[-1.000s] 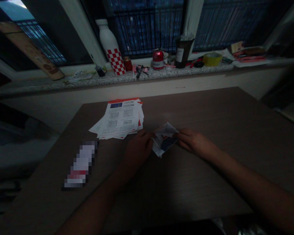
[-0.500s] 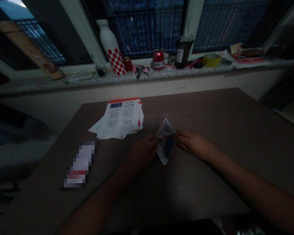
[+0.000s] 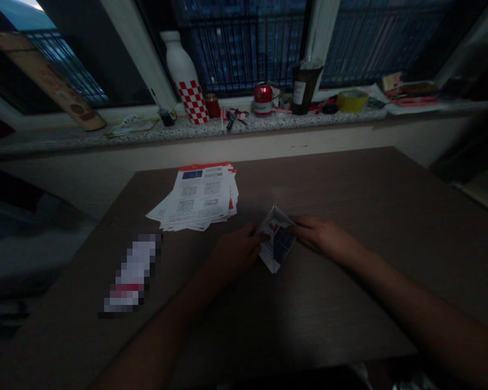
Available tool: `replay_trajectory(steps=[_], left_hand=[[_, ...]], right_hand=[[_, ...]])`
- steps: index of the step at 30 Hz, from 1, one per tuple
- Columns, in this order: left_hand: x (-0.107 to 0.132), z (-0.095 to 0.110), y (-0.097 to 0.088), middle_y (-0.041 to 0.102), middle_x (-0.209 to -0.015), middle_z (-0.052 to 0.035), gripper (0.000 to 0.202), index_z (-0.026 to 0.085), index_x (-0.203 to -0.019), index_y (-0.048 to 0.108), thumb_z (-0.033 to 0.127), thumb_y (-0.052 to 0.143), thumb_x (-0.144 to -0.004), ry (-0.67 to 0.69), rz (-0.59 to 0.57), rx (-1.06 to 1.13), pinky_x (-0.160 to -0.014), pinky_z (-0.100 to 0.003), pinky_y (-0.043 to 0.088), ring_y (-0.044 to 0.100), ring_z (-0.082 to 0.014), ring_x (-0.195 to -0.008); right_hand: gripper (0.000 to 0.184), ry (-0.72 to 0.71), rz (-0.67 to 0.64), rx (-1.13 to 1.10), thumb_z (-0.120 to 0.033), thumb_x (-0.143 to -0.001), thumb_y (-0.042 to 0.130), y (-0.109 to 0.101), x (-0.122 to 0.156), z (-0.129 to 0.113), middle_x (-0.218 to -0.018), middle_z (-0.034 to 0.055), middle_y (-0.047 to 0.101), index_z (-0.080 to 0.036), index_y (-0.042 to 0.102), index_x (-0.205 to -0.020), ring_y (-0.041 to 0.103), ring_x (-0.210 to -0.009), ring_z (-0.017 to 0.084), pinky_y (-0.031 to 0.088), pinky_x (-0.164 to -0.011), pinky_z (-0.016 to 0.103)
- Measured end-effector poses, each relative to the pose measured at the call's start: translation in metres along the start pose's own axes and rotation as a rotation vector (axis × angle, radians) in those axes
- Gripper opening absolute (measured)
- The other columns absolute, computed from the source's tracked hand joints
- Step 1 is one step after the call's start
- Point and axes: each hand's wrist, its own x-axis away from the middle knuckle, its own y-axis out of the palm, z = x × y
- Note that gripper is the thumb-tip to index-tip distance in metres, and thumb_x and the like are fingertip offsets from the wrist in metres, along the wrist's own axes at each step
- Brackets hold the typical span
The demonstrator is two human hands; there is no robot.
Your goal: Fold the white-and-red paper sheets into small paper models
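A folded sheet of printed paper [image 3: 274, 254] lies between my hands near the middle of the table, diamond-shaped, with a dark blue printed patch on its right half. My left hand [image 3: 238, 249] pinches its left corner, thumb on top. On the right corner my right hand [image 3: 319, 235] has its fingers closed, with the thumb over the paper and the other fingers partly hidden beneath. The far tip of the paper points toward the window.
A stack of printed sheets [image 3: 201, 197] lies on the table [image 3: 370, 200] at the back left. A blurred-out phone-like object [image 3: 132, 276] is nearer on the left. On the windowsill stand a checkered bottle [image 3: 187, 81], a red can [image 3: 262, 100] and yellow tape [image 3: 352, 101].
The folded paper has spread wider and flatter. Its far tip has dropped toward me, and my hands have moved slightly apart, both still gripping it.
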Motion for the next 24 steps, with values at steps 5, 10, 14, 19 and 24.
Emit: replay_trajectory(steps=[5, 10, 14, 19, 24], left_hand=[[0.0001, -0.0001, 0.0008, 0.065, -0.122, -0.0074, 0.04, 0.031, -0.141, 0.068, 0.022, 0.057, -0.104, 0.003, 0.015, 0.01, -0.077, -0.033, 0.061, 0.072, -0.0214, -0.092], [-0.0021, -0.0008, 0.0035, 0.06, -0.139, -0.0119, 0.04, 0.024, -0.134, 0.072, 0.011, 0.063, -0.097, 0.067, 0.123, -0.002, -0.097, -0.043, 0.06, 0.066, -0.0274, -0.118], [-0.0032, -0.0004, 0.0025, 0.065, -0.135, -0.0125, 0.045, 0.021, -0.137, 0.067, 0.006, 0.062, -0.095, 0.133, 0.159, -0.026, -0.1, -0.044, 0.058, 0.066, -0.0281, -0.117], [-0.0021, 0.0031, -0.0009, 0.072, -0.116, -0.0089, 0.028, 0.022, -0.129, 0.066, 0.014, 0.055, -0.105, 0.031, 0.173, 0.003, -0.081, -0.036, 0.059, 0.072, -0.0237, -0.095], [-0.0024, 0.0004, 0.004, 0.075, -0.1, -0.0057, 0.013, 0.019, -0.116, 0.063, 0.025, 0.058, -0.107, -0.129, 0.205, 0.149, -0.073, -0.032, 0.057, 0.075, -0.0224, -0.085]], right_hand=[[0.033, 0.04, -0.019, -0.037, -0.017, -0.108, 0.055, -0.0015, 0.0016, 0.0027, -0.139, 0.0132, 0.072, -0.023, 0.072, -0.135, 0.073, -0.123, 0.028, 0.063, -0.102, 0.043], [0.031, 0.084, 0.012, -0.109, -0.023, -0.108, 0.056, 0.003, 0.0019, 0.0045, -0.142, 0.012, 0.07, -0.027, 0.073, -0.134, 0.071, -0.124, 0.029, 0.062, -0.101, 0.046], [0.033, 0.052, 0.024, -0.107, -0.021, -0.108, 0.055, 0.0058, 0.0031, 0.0075, -0.14, 0.0124, 0.07, -0.026, 0.071, -0.137, 0.071, -0.123, 0.028, 0.061, -0.102, 0.046], [0.039, -0.013, 0.023, -0.105, -0.017, -0.103, 0.056, 0.0015, 0.0044, 0.0054, -0.148, 0.0174, 0.063, -0.019, 0.068, -0.139, 0.067, -0.13, 0.03, 0.061, -0.104, 0.047], [0.033, -0.011, 0.039, -0.129, -0.019, -0.104, 0.053, 0.0007, 0.0047, 0.0038, -0.145, 0.0184, 0.064, -0.017, 0.072, -0.131, 0.069, -0.126, 0.03, 0.062, -0.102, 0.045]])
